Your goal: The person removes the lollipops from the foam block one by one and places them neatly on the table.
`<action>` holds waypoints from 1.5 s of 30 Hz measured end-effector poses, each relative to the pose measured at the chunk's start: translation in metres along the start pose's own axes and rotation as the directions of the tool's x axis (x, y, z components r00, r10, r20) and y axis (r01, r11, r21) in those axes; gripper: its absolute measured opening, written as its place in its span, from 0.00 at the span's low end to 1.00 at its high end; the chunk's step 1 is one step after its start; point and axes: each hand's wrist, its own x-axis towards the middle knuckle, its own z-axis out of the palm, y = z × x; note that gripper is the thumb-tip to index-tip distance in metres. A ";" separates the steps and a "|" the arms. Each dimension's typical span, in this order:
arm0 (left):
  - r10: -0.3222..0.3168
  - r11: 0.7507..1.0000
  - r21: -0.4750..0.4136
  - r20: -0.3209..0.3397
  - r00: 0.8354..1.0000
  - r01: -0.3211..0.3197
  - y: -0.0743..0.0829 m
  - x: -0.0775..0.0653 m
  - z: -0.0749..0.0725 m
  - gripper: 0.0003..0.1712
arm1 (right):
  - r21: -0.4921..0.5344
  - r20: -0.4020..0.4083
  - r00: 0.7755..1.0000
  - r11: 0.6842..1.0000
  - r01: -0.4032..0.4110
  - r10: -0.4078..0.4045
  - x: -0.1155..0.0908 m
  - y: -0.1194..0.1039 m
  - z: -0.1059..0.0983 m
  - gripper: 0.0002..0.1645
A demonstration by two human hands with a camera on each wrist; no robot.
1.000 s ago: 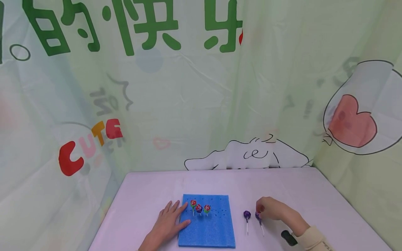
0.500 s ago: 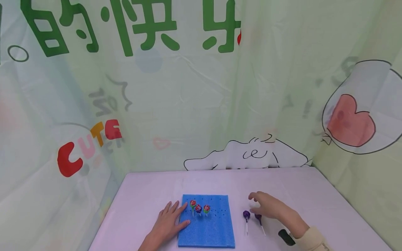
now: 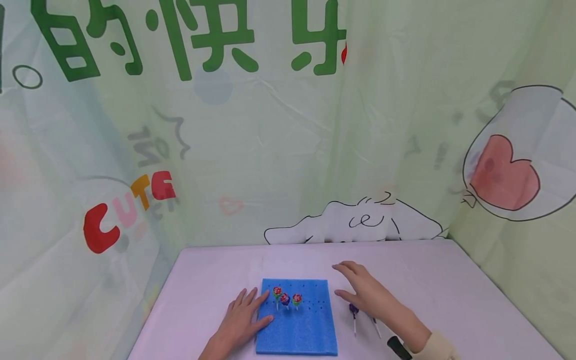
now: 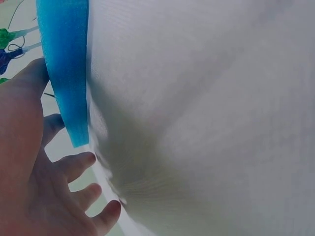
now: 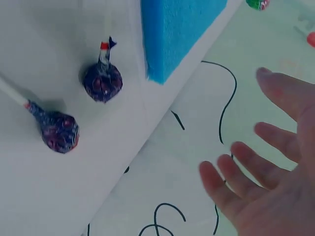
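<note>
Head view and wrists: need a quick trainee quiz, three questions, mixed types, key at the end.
1. How many lollipops stand in the blue board?
2. True or false: the left hand touches the board while the right hand holds nothing.
3. In the head view, where do the two purple lollipops on the table lie?
A. Left of the board
B. Right of the board
C. Beyond the board's far edge

Key: 1. Three. 2. True. 3. B.
</note>
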 end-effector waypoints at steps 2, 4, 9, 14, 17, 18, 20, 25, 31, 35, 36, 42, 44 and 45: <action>0.003 1.000 -0.002 -0.001 1.000 -0.003 0.000 0.000 0.000 0.46 | -0.009 -0.039 0.999 0.999 0.038 -0.039 0.001 -0.002 0.004 0.39; 0.005 1.000 -0.003 0.000 1.000 -0.005 0.001 0.000 -0.001 0.46 | -0.014 -0.074 0.994 0.997 0.076 -0.077 0.001 -0.004 0.009 0.40; -0.002 1.000 -0.002 0.010 1.000 0.002 0.001 0.000 -0.001 0.46 | -0.050 -0.171 0.970 0.984 0.168 -0.174 0.001 -0.011 0.020 0.43; -0.010 1.000 0.008 0.012 1.000 0.010 0.001 0.001 -0.001 0.47 | -0.157 -0.278 0.916 0.954 0.254 -0.289 0.004 -0.020 0.031 0.41; -0.009 1.000 0.008 0.011 1.000 0.009 0.000 0.001 -0.001 0.47 | -0.187 -0.315 0.887 0.939 0.290 -0.337 0.005 -0.025 0.035 0.39; -0.010 1.000 0.007 0.012 1.000 0.010 0.001 0.001 -0.001 0.47 | -0.184 -0.318 0.882 0.936 0.301 -0.347 0.005 -0.027 0.037 0.38; -0.009 1.000 0.002 0.011 1.000 0.009 0.001 0.000 -0.002 0.47 | -0.173 -0.309 0.882 0.932 0.317 -0.357 0.006 -0.030 0.040 0.37; -0.009 1.000 0.000 0.010 1.000 0.009 0.001 0.000 -0.001 0.47 | -0.130 -0.260 0.897 0.933 0.335 -0.359 0.007 -0.036 0.050 0.36; -0.010 1.000 -0.002 0.012 1.000 0.010 0.002 0.000 -0.002 0.46 | -0.164 -0.310 0.836 0.892 0.422 -0.452 0.010 -0.041 0.063 0.35; -0.002 1.000 -0.003 0.004 1.000 0.002 0.002 0.000 -0.003 0.46 | -0.203 -0.346 0.788 0.860 0.468 -0.510 0.011 -0.044 0.072 0.33; 0.000 1.000 -0.003 0.003 1.000 0.000 0.002 0.000 -0.003 0.46 | -0.212 -0.344 0.786 0.858 0.468 -0.514 0.012 -0.044 0.073 0.32; 0.004 1.000 -0.001 0.008 1.000 -0.004 0.002 -0.001 -0.004 0.46 | -0.229 -0.315 0.801 0.860 0.457 -0.509 0.012 -0.046 0.083 0.28; 0.006 1.000 0.002 0.008 1.000 -0.006 0.001 0.000 -0.003 0.47 | -0.231 -0.317 0.796 0.856 0.463 -0.516 0.012 -0.047 0.084 0.27; 0.005 1.000 0.008 0.008 1.000 -0.005 0.000 0.000 -0.002 0.47 | -0.231 -0.319 0.794 0.855 0.464 -0.518 0.012 -0.047 0.085 0.27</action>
